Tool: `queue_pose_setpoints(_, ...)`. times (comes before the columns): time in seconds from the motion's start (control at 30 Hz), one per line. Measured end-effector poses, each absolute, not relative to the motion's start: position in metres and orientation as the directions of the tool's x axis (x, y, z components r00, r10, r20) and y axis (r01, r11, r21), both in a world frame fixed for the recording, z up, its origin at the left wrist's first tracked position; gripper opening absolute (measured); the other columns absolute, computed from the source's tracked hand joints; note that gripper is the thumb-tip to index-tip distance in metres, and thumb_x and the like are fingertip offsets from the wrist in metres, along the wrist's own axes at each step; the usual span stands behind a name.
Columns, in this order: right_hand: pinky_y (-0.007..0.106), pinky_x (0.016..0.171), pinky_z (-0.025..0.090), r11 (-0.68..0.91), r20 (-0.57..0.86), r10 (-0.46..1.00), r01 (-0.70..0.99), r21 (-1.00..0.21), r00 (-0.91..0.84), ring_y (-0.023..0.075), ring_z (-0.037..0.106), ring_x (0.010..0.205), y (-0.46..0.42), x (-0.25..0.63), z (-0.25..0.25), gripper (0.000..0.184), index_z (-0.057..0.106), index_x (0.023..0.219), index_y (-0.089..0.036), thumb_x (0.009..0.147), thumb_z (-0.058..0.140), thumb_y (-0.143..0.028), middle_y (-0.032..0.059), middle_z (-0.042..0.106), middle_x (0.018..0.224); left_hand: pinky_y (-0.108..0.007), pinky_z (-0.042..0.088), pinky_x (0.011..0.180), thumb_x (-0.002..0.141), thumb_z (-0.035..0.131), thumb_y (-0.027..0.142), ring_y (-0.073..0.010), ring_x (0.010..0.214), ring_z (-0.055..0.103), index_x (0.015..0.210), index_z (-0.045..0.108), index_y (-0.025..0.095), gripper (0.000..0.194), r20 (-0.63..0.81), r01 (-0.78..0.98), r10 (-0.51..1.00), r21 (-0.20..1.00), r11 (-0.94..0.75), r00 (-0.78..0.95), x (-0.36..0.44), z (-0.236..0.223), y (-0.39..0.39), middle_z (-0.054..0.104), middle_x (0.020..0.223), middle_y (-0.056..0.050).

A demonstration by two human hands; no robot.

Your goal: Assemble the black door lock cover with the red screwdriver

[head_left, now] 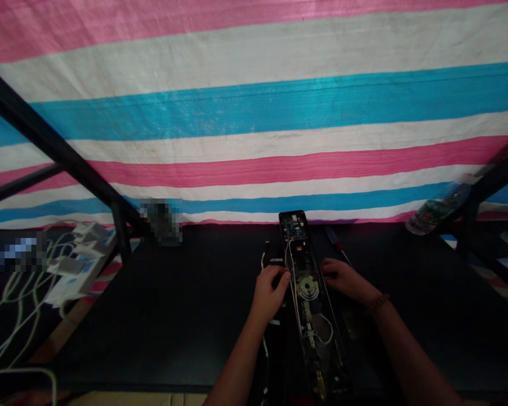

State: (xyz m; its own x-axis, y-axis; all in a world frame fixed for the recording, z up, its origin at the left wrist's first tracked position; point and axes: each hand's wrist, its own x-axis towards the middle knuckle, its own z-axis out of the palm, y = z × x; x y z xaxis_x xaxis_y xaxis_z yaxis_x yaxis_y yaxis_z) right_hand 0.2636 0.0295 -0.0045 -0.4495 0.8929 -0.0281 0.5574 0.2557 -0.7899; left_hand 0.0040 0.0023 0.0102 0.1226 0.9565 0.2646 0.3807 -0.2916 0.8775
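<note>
A long black device casing [335, 327] lies lengthwise in front of me, its inside exposed. At its far end sits a circuit board [295, 230]. A round metal part [308, 287] is near the middle, with brass-coloured mechanical parts and a thin white wire [330, 327] closer to me. My left hand [271, 287] is closed at the casing's left edge, thumb and fingers bent against it. On the opposite edge my right hand [342, 277] has its fingers curled against the side; the fingertips are partly hidden. A screwdriver [335, 239] lies beyond my right hand.
White cables [266, 349] lie left of the casing on the black table [173, 316]. A clear plastic bottle [438, 208] leans at the back right. Power strips [78, 270] with tangled cords are at far left. Striped sheeting [254, 113] hangs behind, between dark frame bars [68, 146].
</note>
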Motion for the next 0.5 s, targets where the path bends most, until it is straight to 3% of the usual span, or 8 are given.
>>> queue_pose_setpoints(0.27, 0.031, 0.081, 0.048, 0.252, -0.022, 0.894, 0.542, -0.801, -0.448, 0.0201, 0.062, 0.088, 0.0286, 0.2615, 0.0012, 0.011, 0.076, 0.079, -0.019, 0.08, 0.066, -0.015, 0.0049, 0.064, 0.09, -0.035, 0.048, 0.082, 0.095, 0.053, 0.038, -0.0234, 0.088, 0.067, 0.087, 0.071, 0.018, 0.028, 0.25, 0.364, 0.961, 0.89, -0.275, 0.117, 0.004, 0.0084, 0.0032, 0.074, 0.089, -0.007)
queue_pose_setpoints(0.5, 0.031, 0.08, 0.047, 0.252, -0.024, 0.898, 0.559, -0.79, -0.439, 0.0189, 0.061, 0.085, 0.0291, 0.2612, -0.0008, 0.011, 0.073, 0.076, -0.019, 0.081, 0.065, -0.015, 0.0047, 0.063, 0.09, -0.03, 0.049, 0.075, 0.093, 0.057, 0.04, -0.0201, 0.081, 0.067, 0.116, 0.064, 0.02, 0.032, 0.169, 0.308, 0.985, 0.935, -0.175, 0.045, 0.0065, 0.01, 0.0027, 0.072, 0.086, -0.003)
